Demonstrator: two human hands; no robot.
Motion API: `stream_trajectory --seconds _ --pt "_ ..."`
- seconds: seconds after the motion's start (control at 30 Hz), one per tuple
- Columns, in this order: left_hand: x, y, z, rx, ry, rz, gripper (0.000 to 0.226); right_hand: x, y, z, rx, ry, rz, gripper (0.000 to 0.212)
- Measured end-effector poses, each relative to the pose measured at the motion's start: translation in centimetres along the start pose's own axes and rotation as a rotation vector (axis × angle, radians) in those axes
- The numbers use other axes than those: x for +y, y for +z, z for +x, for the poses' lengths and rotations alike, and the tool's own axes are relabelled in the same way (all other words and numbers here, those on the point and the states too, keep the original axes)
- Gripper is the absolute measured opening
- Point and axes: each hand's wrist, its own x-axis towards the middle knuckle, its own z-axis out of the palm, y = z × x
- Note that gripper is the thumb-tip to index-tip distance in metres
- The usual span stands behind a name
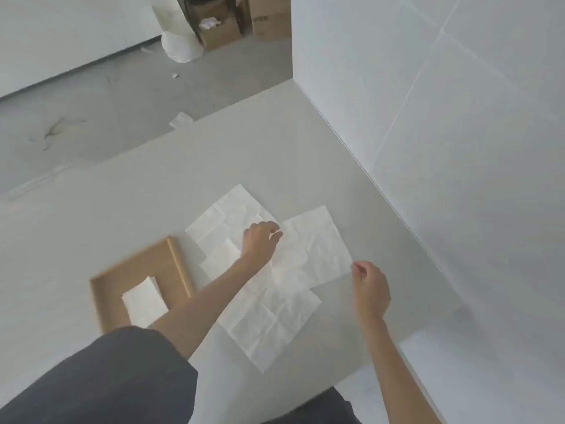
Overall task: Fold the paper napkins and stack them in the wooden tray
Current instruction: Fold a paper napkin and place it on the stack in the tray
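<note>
One folded napkin (145, 302) already sat in tray (107, 289). Three open napkins (269, 325) left on counter (91, 228). Left hand (260, 243) and right hand (371, 290) pinched corners of top napkin (315, 249); fold not begun.

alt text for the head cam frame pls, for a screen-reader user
Two bare hands pinch opposite corners of an unfolded napkin on a pale table: the left hand at its far-left corner, the right hand at its near-right. More unfolded napkins lie overlapping beneath; to the left, a wooden tray holds one folded napkin.
</note>
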Motion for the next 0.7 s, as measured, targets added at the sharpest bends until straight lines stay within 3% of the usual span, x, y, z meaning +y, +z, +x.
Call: stream_trajectory --seconds 0.2,0.33,0.5,0.57,0.67,0.7 --pt "2.2 3.6 5.1 -0.055 0.034 0.183 0.039 -1.1 3.6 2.4 -0.051 0.158 -0.135 0.03" --pt "2.8 5.3 7.0 -0.106 0.076 0.39 0.044 -1.2 5.0 3.2 -0.003 0.221 -0.12 0.016" --pt "3.5 5.2 8.4 -0.191 0.059 0.407 0.029 -2.3 4.3 3.8 0.022 0.068 -0.001 0.011" --pt "4.0 3.6 8.0 -0.239 0.081 0.199 0.019 -2.9 2.2 4.7 -0.079 0.029 0.22 0.013" --pt "4.7 -1.3 6.0 -0.275 0.031 -0.439 0.014 -5.0 -2.5 7.6 -0.242 0.05 0.683 0.02" --pt "4.8 -3.2 5.0 -0.278 -0.001 -0.621 0.015 -5.9 -3.7 8.8 -0.304 0.067 0.815 0.032"
